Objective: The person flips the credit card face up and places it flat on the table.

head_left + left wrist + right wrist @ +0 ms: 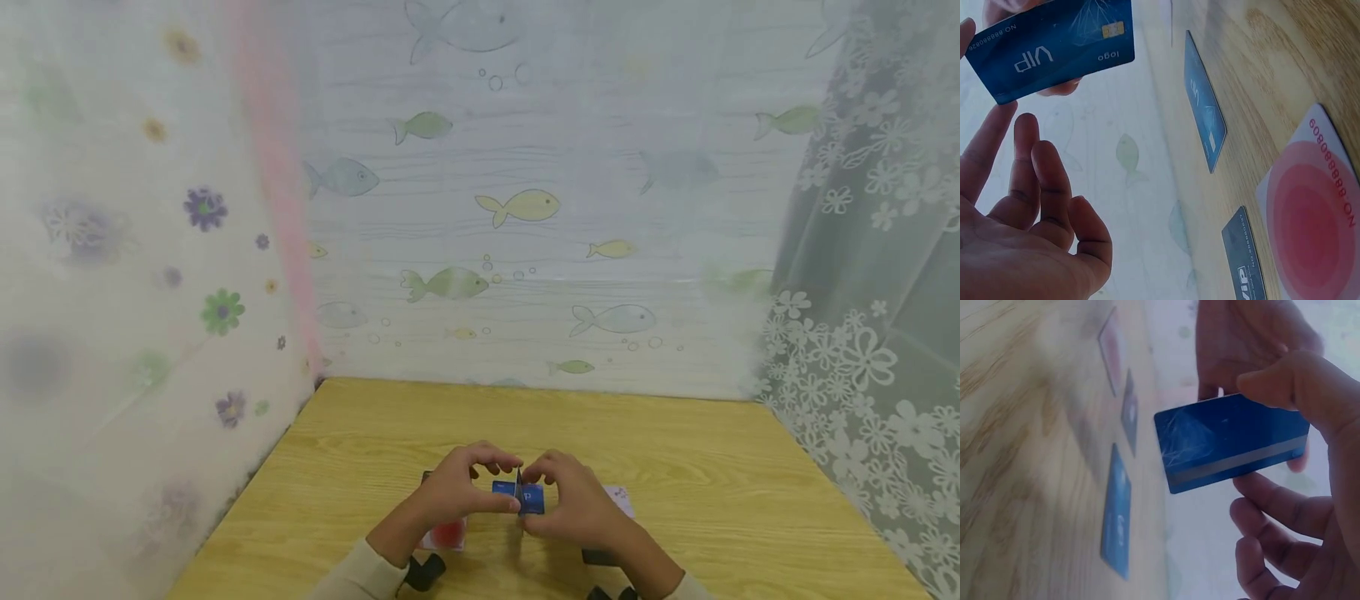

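Note:
Between my two hands a blue VIP card [1063, 47] is held upright above the table, seen almost edge-on in the head view. My left hand [457, 485] pinches it by its edges with thumb and index finger; the other fingers are loosely bent. Opposite, my right hand [576, 504] has its thumb on one long edge and its index finger on the other. The right wrist view shows the card's back [1210, 440] with a pale stripe. Below lies a second blue VIP card [533, 499] on the wooden table [375, 408], partly hidden by the held card.
At left lie a white card with red circles [1310, 212] and a dark card [1244, 256]. At right, partly behind my right hand, are a white card with a pink pattern [620, 500] and a dark item [598, 557]. Patterned curtains [525, 292] border the table.

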The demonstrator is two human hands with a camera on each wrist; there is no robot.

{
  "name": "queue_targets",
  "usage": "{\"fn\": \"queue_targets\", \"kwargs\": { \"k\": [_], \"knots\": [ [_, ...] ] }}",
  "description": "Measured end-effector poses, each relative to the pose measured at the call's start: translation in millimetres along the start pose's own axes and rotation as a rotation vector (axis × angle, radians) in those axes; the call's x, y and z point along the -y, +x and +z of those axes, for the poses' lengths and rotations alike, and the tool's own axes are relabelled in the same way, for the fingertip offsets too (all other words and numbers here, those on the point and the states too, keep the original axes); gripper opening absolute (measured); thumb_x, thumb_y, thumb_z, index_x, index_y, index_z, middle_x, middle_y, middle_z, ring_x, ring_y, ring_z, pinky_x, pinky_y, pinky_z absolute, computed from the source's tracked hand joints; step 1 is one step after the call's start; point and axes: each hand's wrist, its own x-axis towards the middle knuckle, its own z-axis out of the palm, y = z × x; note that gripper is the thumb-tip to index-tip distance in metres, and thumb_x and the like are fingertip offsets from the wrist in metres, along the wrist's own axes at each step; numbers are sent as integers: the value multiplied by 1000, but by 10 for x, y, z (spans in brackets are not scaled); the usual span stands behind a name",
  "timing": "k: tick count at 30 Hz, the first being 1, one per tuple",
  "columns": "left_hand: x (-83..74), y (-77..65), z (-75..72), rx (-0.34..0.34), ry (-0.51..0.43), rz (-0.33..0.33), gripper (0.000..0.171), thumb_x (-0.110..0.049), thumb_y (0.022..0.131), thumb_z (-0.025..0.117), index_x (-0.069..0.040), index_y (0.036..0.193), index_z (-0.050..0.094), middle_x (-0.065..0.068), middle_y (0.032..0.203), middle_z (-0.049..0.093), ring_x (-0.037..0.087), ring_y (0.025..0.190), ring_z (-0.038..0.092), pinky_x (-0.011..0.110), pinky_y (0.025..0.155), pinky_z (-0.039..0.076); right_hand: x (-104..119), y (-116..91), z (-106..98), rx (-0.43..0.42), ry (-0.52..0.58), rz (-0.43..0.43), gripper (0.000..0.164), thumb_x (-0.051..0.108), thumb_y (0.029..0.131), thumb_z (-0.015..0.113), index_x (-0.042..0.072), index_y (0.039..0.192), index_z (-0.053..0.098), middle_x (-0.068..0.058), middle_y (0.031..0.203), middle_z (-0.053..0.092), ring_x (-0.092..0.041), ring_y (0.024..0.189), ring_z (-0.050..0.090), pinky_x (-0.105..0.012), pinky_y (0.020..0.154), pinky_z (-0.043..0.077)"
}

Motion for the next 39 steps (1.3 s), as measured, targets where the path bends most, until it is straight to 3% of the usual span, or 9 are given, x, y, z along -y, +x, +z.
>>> {"fn": "queue_targets", "kwargs": {
  "k": [8, 14, 16, 21, 26, 32, 39],
  "knots": [
    [21, 25, 30, -10, 3, 2, 47, -33, 86, 86, -38, 130, 69, -6, 130, 65, 37, 119, 56, 51, 91, 43, 20, 28, -20, -68, 34, -25, 37, 51, 83, 84, 33, 112, 70, 15, 112, 64, -20, 105, 61, -44, 88, 53],
    [20, 7, 36, 45, -24, -25, 74, -40, 83, 87, -25, 148, 56, 5, 140, 59, 37, 127, 54, 56, 99, 43, 18, 15, -51, -111, 58, -31, 37, 36, 83, 88, 28, 115, 70, 12, 114, 64, -12, 102, 58, -38, 90, 52],
    [38, -2, 40, 63, -25, -37, 75, -42, 83, 87, -25, 148, 56, 7, 143, 57, 36, 129, 53, 58, 101, 43, 19, 10, -59, -127, 78, -23, 39, 33, 81, 89, 28, 115, 70, 13, 114, 65, -10, 102, 58, -36, 91, 52],
    [81, -3, 49, 79, -1, -37, 62, -40, 83, 87, -30, 139, 63, -1, 141, 59, 32, 127, 54, 60, 101, 44, 29, 17, -57, -137, 136, -12, 40, 35, 81, 89, 28, 116, 70, 15, 118, 64, -11, 104, 58, -38, 93, 50],
    [96, 8, 51, 84, -5, -37, 52, -37, 83, 88, -34, 130, 68, -11, 135, 61, 30, 126, 53, 62, 101, 43, 36, 25, -47, -127, 179, 14, 41, 38, 82, 88, 26, 117, 71, 15, 119, 61, -15, 105, 55, -42, 88, 44],
    [125, 7, 41, 58, 5, -51, 47, -36, 82, 88, -35, 125, 71, -9, 133, 62, 26, 125, 53, 62, 101, 42, 33, 12, -40, -124, 191, 27, 37, 35, 83, 88, 36, 113, 67, 13, 124, 58, -14, 112, 58, -50, 97, 48],
    [113, 11, -3, 58, 15, -39, 43, -37, 82, 88, -33, 122, 71, -7, 133, 63, 33, 127, 52, 62, 101, 42, 10, 15, -66, -125, 202, -6, 36, 37, 82, 86, 29, 113, 68, 6, 130, 57, -22, 122, 55, -63, 103, 44]
  ]
}}
